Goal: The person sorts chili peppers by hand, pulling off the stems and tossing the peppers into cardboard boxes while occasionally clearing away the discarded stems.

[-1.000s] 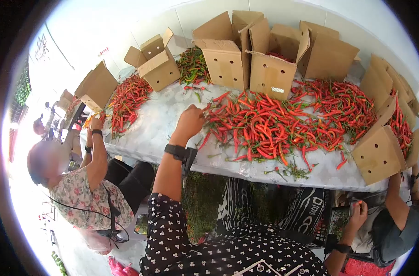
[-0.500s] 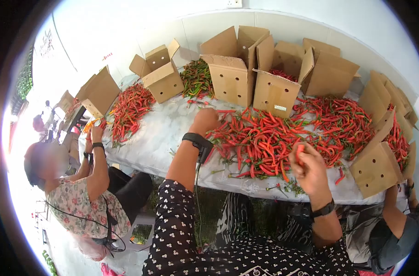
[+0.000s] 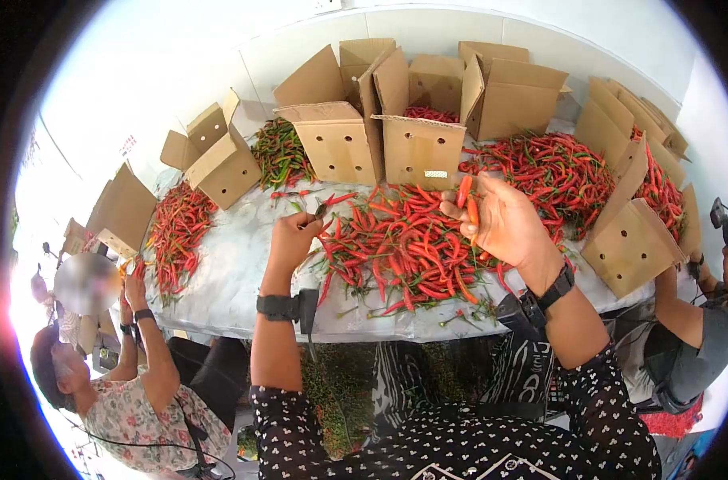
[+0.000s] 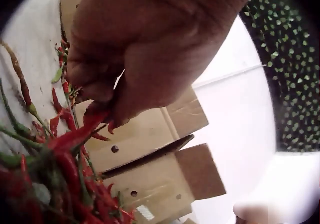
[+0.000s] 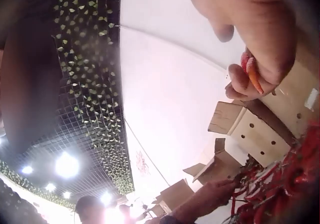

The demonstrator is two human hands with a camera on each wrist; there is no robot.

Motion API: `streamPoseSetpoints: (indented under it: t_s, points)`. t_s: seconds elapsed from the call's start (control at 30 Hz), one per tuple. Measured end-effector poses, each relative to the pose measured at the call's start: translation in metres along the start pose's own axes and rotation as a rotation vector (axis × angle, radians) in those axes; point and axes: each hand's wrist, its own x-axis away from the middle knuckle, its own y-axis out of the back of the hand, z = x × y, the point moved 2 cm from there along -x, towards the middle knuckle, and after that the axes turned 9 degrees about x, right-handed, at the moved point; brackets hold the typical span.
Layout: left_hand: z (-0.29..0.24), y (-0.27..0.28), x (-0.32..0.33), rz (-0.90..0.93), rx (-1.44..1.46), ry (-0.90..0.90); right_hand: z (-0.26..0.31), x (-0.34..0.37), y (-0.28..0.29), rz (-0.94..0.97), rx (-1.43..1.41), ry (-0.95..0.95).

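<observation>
The wide heap of red chilies [image 3: 412,248] with green stems lies on the table before me. At its left edge my left hand [image 3: 290,244] reaches down, fingers bent. In the left wrist view its thumb and fingertips pinch a red chili [image 4: 75,138] just over other chilies. My right hand [image 3: 512,220] is raised above the right part of the heap, palm turned up. Its curled fingers hold red chilies [image 3: 470,204]; in the right wrist view a red and an orange-red chili [image 5: 254,76] show between the fingers.
Open cardboard boxes [image 3: 332,152] stand behind the heap, one box [image 3: 632,248] at the right holding chilies. A greener chili pile [image 3: 282,152] and another red pile [image 3: 180,232] lie leftward. A person in a floral shirt [image 3: 140,416] works at left; another person's arm [image 3: 680,316] is at right.
My right hand has come up from beside my lap to above the heap, with red chili showing in it since half a second ago. The left hand stays at the heap's left edge.
</observation>
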Motion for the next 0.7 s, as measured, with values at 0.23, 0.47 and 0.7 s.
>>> streamPoseSetpoints:
  t_s: [0.23, 0.47, 0.7]
  points:
    - [-0.011, -0.001, 0.042, -0.048, 0.246, 0.102, 0.012, -0.020, 0.003, -0.029, 0.159, 0.049]
    - [-0.016, -0.006, 0.053, -0.097, 0.310, 0.094, 0.087, -0.089, -0.025, -0.185, 0.591, 0.292]
    - [-0.025, -0.009, 0.054, -0.115, 0.370, 0.020, 0.086, -0.094, -0.033, -0.422, 0.909, 0.542]
